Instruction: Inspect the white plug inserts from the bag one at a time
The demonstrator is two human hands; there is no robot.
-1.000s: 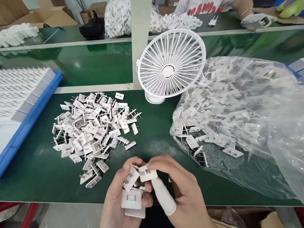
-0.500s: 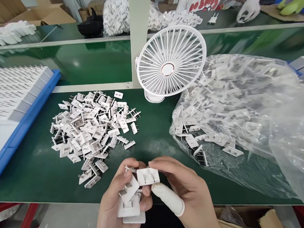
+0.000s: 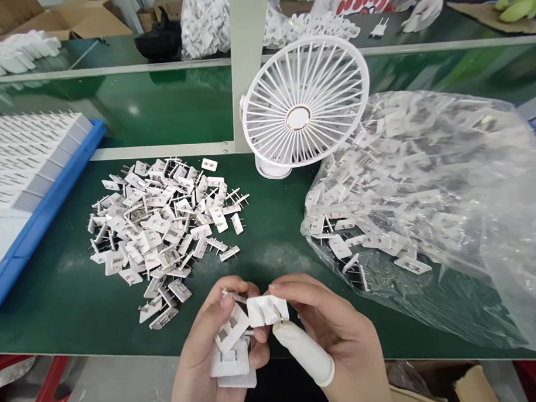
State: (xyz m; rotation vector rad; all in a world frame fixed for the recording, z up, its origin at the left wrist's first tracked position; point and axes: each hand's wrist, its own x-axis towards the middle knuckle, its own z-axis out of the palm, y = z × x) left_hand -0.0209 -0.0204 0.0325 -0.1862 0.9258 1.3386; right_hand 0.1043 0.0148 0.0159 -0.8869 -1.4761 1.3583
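Note:
At the near edge of the green bench my left hand (image 3: 209, 358) is closed round a small stack of white plug plates (image 3: 231, 349) with metal prongs. My right hand (image 3: 338, 339), with a white finger cot on its thumb, pinches one more white plug plate (image 3: 266, 310) between forefinger and thumb, prongs facing me, right beside the stack. A loose heap of the same plug plates (image 3: 163, 228) lies on the bench to the left of my hands.
A clear plastic bag (image 3: 430, 183) full of plug plates fills the right side. A small white fan (image 3: 302, 103) stands behind, by a pale post. A blue tray (image 3: 48, 197) with racked parts sits at left. Another person's gloved hand (image 3: 422, 11) works at the far bench.
The plate in my right hand has been turned over, so its prongs now face me, and moved slightly right of the stack. The far person's gloved hand has moved left.

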